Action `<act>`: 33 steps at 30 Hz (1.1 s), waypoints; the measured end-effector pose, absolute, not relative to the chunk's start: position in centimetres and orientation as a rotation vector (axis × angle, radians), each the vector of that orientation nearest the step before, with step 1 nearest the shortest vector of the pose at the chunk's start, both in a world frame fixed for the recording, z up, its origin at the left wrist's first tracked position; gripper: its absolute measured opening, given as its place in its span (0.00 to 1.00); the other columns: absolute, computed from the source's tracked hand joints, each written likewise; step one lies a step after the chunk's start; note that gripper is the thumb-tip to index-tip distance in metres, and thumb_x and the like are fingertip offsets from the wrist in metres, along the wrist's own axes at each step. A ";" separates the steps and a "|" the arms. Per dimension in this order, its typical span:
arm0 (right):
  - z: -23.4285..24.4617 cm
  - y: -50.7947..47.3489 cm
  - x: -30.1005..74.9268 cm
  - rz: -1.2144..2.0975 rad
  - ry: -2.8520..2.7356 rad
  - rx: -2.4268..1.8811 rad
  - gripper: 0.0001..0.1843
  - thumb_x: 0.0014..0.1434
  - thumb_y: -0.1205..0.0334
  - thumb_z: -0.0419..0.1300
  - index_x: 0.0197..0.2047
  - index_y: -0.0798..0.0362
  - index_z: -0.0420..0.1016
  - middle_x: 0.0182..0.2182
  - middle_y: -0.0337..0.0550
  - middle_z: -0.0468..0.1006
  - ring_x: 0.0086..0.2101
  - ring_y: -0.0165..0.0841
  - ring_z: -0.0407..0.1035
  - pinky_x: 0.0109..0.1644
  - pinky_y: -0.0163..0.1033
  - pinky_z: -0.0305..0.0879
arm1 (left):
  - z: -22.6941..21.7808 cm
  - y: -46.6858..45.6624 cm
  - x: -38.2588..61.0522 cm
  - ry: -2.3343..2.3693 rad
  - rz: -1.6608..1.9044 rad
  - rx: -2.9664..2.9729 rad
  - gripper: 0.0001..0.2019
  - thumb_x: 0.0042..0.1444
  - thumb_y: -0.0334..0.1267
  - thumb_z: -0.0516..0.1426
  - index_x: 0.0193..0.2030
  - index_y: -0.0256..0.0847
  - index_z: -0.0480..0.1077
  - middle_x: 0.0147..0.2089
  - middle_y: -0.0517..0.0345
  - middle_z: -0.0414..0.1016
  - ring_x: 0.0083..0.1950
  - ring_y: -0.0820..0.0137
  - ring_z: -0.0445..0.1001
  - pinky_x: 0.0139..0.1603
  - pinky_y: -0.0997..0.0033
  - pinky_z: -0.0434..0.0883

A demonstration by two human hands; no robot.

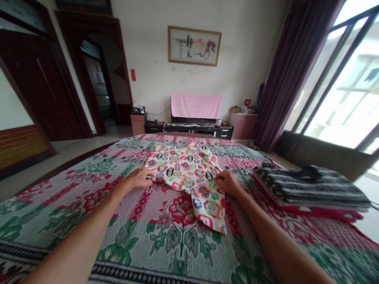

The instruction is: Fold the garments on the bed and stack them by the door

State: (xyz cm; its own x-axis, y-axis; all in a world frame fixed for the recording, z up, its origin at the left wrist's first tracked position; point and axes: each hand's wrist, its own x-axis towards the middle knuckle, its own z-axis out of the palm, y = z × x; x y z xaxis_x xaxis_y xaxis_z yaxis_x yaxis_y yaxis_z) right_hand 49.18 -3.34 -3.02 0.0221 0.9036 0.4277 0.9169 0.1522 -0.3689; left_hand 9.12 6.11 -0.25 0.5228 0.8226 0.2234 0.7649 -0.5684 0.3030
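Observation:
A small white garment [183, 167], printed with colourful badges and lettering, lies spread on the floral bedspread [139, 232]. One narrow part of it, a leg or a sleeve, points towards me on the right side; I cannot tell which. My left hand [141, 178] pinches the cloth at its near left edge. On the opposite side, my right hand [228, 183] has its fingers closed on the right edge, above the narrow part. Both forearms reach in from the bottom of the view. The fingertips are partly hidden against the fabric.
Folded clothes [310, 189], black-and-white striped over pink, are stacked at the bed's right. Beyond the far edge stands a low black cabinet [192, 129] with a pink cloth [196, 105] draped above it. Purple curtains [284, 75] hang beside the window at right.

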 end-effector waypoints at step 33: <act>2.2 -6.8 38.4 0.448 -2.525 -1.548 0.10 0.45 0.67 0.58 0.33 0.53 0.76 0.25 0.36 0.73 0.25 0.25 0.61 0.29 0.30 0.52 | -0.1 8.3 6.5 2.255 0.423 1.932 0.23 0.52 0.55 0.49 0.35 0.44 0.80 0.41 0.49 0.80 0.43 0.56 0.77 0.35 0.68 0.67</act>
State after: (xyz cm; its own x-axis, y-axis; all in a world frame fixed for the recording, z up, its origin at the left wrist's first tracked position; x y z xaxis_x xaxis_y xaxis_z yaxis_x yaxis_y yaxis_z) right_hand 38.39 -6.77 2.15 -0.4584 0.8882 -0.0311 0.8446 0.4245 -0.3263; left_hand 6.50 8.26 -0.05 -0.1647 0.9835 0.0744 0.9436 0.1351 0.3024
